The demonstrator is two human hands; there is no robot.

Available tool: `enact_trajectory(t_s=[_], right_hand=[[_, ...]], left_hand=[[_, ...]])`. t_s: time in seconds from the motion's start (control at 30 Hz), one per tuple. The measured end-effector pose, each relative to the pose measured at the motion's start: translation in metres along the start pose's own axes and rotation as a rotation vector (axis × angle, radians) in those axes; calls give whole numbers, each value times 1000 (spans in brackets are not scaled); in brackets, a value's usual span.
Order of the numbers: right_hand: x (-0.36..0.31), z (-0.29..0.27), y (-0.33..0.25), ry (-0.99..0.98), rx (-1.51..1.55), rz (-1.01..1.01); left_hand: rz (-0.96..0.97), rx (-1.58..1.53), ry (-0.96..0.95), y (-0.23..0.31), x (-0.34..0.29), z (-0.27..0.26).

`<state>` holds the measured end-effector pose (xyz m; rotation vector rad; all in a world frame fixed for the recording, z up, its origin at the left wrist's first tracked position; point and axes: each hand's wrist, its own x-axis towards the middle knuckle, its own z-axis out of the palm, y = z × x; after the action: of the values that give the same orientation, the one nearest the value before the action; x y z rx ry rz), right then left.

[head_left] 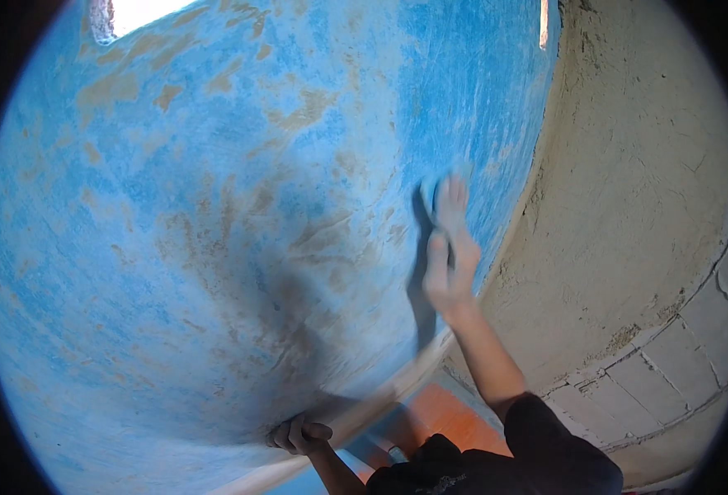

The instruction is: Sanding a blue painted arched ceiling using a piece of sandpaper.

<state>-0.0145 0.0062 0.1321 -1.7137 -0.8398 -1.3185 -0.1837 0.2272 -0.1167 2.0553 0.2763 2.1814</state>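
A blue wall (240, 206), worn through in brownish and grey patches, fills most of the view. My right hand (452, 247), pale with dust, reaches up against its right part. Between the fingers is a thin, pale-blue pad-like piece, pressed to the wall and smeared by motion, so its exact kind does not show. Low down, near the wall's bottom border, my left hand (299, 435) is closed with curled fingers close to the surface. What it holds, if anything, is hidden. Shadows of both arms fall on the blue.
A rough grey-beige plastered wall (628, 165) meets the blue one at the right. Bare blocks with mortar joints (661, 371) show lower right. Bright openings (137, 15) break the blue wall at the top. An orange surface (454, 417) lies below my arms.
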Motion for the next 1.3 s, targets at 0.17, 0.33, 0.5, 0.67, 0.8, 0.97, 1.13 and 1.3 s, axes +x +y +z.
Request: enact_trajectory(t_s=[0.17, 0.33, 0.5, 0.67, 0.8, 0.97, 1.13, 1.3], right_hand=[[-64, 20, -9, 36, -46, 119], [-213, 44, 27, 77, -75, 19], [-102, 31, 10, 165, -87, 119], [-50, 25, 9, 297, -27, 85], [-150, 30, 21, 157, -77, 38], [-150, 41, 29, 202, -28, -37], [-58, 28, -10, 139, -7, 134], [-149, 37, 38, 161, 87, 76]], left_hand=[[12, -6, -10, -2, 0, 1], [35, -35, 18, -1, 1, 8], [40, -10, 28, -11, -8, 3], [33, 0, 39, -8, -5, 3], [18, -12, 53, -7, -7, 9], [54, -27, 50, -7, -5, 8], [33, -12, 99, -12, -4, 9], [7, -3, 8, 5, 2, 13]])
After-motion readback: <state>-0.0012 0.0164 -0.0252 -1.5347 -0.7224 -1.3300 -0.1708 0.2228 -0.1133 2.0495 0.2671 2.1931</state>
